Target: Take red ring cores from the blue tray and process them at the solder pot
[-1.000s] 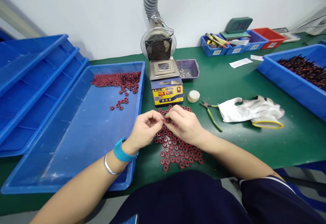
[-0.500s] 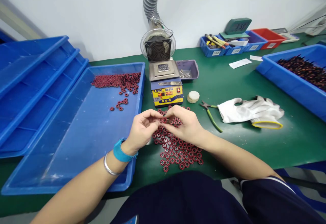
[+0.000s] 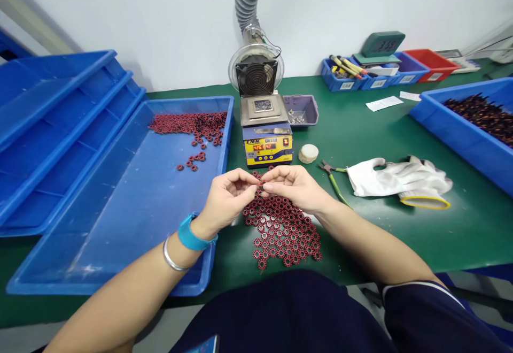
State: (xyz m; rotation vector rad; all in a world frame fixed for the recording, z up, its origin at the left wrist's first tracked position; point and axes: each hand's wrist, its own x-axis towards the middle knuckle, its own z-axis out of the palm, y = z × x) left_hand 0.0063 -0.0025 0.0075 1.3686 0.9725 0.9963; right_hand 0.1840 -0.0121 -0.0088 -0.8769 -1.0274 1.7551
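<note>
My left hand point(image 3: 232, 195) and my right hand point(image 3: 296, 187) meet over the bench, thumbs and forefingers pinched together. Between their fingertips is a small red toothed ring, a motor stator core point(image 3: 260, 184), mostly covered by the fingers. Below the hands, many similar red stator cores point(image 3: 288, 232) lie flat in a loose spread on the green table. Just beyond them stands a yellow and blue solder pot point(image 3: 267, 150) with lit red digits and a square of shiny metal on top. On my left wrist are a blue strap and a silver bangle.
Left is a blue tray point(image 3: 160, 192) with red cores at its far end, beside stacked blue trays point(image 3: 60, 128). Right lie side cutters point(image 3: 334, 182), white gloves point(image 3: 393, 179) and a round white pad point(image 3: 308, 153). A blue bin point(image 3: 452, 123) holds dark wound parts.
Both hands stay together at the same spot, but the stator core is now more hidden between the fingertips. The whole view has shifted slightly.
</note>
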